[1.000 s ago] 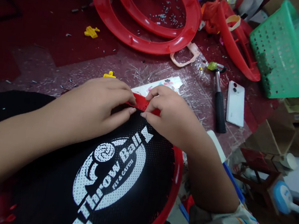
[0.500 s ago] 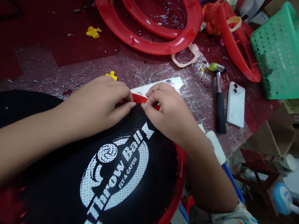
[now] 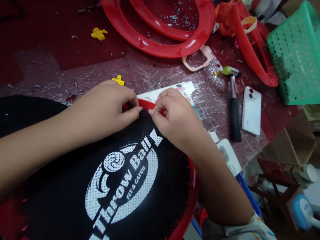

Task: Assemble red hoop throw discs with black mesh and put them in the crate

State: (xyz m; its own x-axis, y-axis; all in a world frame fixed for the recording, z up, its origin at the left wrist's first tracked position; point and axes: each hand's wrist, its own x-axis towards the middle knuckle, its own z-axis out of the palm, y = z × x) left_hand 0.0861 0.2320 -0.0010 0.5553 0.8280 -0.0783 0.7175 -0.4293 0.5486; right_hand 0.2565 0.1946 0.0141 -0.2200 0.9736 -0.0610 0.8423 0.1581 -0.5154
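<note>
A black mesh net (image 3: 129, 186) printed "Throw Ball" lies stretched over a red plastic ring (image 3: 189, 200) in front of me. My left hand (image 3: 103, 109) and my right hand (image 3: 177, 118) meet at the ring's far edge. Both hands pinch the net's edge against the red rim (image 3: 146, 104), fingertips almost touching each other. A printed card (image 3: 177, 89) lies just beyond my fingers.
Two empty red rings (image 3: 153, 46) lie at the back. A hammer (image 3: 233, 105) and a white phone (image 3: 252, 110) rest to the right, near a green basket (image 3: 303, 55). Small yellow clips (image 3: 99, 34) and metal bits litter the red mat. A pink frame (image 3: 197, 60) lies by the rings.
Both hands shifted slightly left and away along the rim, still pinching the net. The net and ring slid a little with them.
</note>
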